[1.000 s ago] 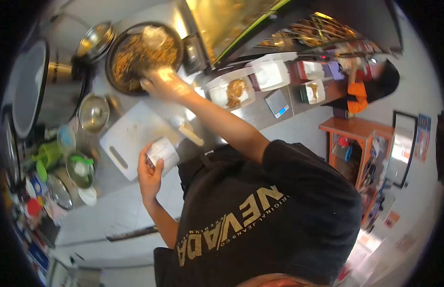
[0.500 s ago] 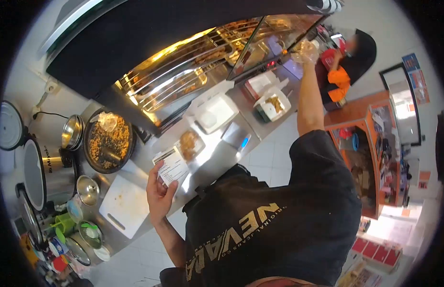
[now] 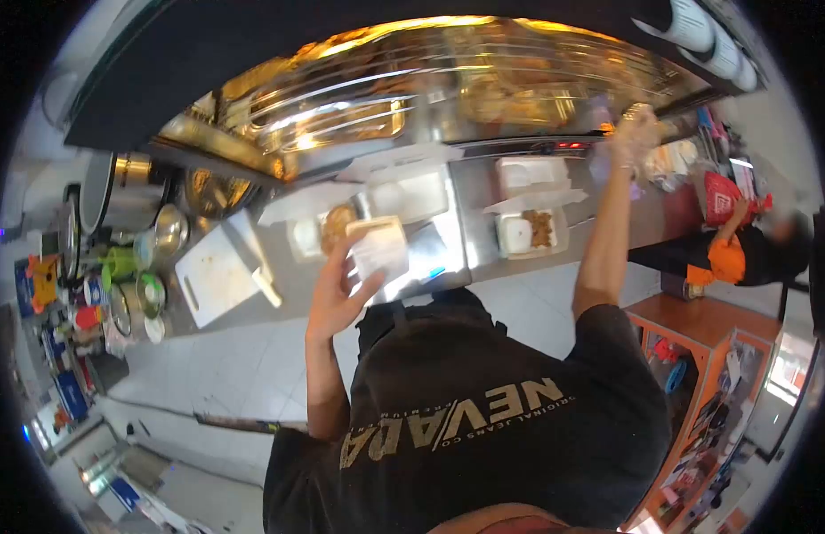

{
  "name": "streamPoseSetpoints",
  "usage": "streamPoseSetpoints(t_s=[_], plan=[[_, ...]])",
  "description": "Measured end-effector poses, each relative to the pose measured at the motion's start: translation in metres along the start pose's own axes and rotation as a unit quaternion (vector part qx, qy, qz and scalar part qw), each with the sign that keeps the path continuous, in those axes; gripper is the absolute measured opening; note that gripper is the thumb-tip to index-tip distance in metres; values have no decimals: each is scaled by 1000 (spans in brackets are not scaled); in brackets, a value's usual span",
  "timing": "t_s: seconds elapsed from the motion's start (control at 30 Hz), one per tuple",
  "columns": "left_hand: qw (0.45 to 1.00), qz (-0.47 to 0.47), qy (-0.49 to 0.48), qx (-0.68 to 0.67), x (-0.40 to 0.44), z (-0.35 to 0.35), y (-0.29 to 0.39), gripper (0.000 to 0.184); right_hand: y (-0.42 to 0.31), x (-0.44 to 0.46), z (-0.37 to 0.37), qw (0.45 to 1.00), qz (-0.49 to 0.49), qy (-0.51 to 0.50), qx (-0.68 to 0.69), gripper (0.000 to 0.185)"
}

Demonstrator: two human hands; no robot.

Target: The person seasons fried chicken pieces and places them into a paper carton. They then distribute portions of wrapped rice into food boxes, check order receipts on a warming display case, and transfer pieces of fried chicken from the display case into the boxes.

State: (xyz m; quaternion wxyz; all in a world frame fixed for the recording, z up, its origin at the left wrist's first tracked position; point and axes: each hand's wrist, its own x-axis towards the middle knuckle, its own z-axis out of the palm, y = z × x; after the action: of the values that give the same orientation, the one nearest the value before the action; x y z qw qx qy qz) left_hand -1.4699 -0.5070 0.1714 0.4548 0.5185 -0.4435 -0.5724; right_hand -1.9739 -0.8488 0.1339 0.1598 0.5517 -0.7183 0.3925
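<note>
Pale box: one, in the left hand (image 3: 337,298), held above the bench (image 3: 297,303) near its front edge, just left of the scale (image 3: 427,242). Motion blur, so the print's unreadable.
Left hand: clamped on that pale box (image 3: 379,249), fingers at its left side, thumb along the near side.
Right hand: well apart from the left, up at the back right of the bench beside plastic-wrapped stuff (image 3: 672,165). Looks like a clear plastic glove. Way too blurry, can't tell if it's gripping anything.
Feel: imo light, thin card, stiff enough but it'd dent if squeezed. Not that slippery. Take it by two opposite side walls, low down.
Open boxes: four, I think. Left box (image 3: 305,203) with one browned piece, middle box (image 3: 414,169), right box (image 3: 562,240) with brown bits, back box (image 3: 532,171).
Left end: one cutting board (image 3: 209,278), one knife (image 3: 267,288) at its right edge.
Co-worker: one person (image 3: 728,258), off the bench's right end.
</note>
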Motion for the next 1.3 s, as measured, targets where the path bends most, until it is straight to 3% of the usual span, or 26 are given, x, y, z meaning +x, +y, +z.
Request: streamPoseSetpoints(t_s=[0.03,0.07,0.1,0.13,0.17,0.2,0.27,0.37,0.47,0.57,0.6,0.67,0.73,0.8,0.87,0.93,1.03,1.13,1.3], plan=[[998,-18,7,52,0,7,-3,59,-7,-13,3,997,-72,27,-6,37],[994,-30,10,104,2,15,-4,55,-62,-27,-26,992,-19,45,118,37],[984,9,13,179,2,26,-5,49,-62,-36,-13,983,71,-4,167,34],[989,42,19,140,5,34,-22,40,-94,-41,-42,981,24,-18,191,34],[988,-70,10,137,6,35,-24,28,-110,-50,-40,982,16,21,187,32],[991,-57,9,123,11,46,-15,19,-126,-60,-39,981,8,60,182,29],[996,12,-1,87,27,65,-1,15,-156,-75,-45,973,36,-2,228,22],[982,-54,-24,182,47,81,40,19,-191,-98,-55,927,35,-22,373,23],[956,116,-3,270,68,110,74,20,-214,-120,-50,923,22,-23,383,32],[909,176,37,375,88,135,116,21,-232,-138,-49,910,13,-38,412,40],[881,242,47,403,98,143,137,18,-237,-144,-49,907,13,-53,418,43],[858,328,60,390,123,157,171,24,-245,-152,-46,911,8,-43,409,46],[878,282,64,382,137,182,219,32,-249,-159,-43,917,10,-60,394,52],[887,341,72,305,166,205,243,43,-247,-159,-44,887,19,-60,458,52],[884,346,90,301,189,225,256,36,-244,-158,-44,852,27,-62,519,53],[893,333,91,290,204,232,258,28,-249,-165,-41,796,105,-84,590,49],[925,291,71,235,213,232,246,18,-237,-173,-28,870,28,-82,486,42],[954,258,30,150,204,229,251,18,-229,-172,-26,888,-47,-90,448,45],[951,283,-12,122,210,220,247,19,-226,-173,-25,895,-83,-94,428,52]])
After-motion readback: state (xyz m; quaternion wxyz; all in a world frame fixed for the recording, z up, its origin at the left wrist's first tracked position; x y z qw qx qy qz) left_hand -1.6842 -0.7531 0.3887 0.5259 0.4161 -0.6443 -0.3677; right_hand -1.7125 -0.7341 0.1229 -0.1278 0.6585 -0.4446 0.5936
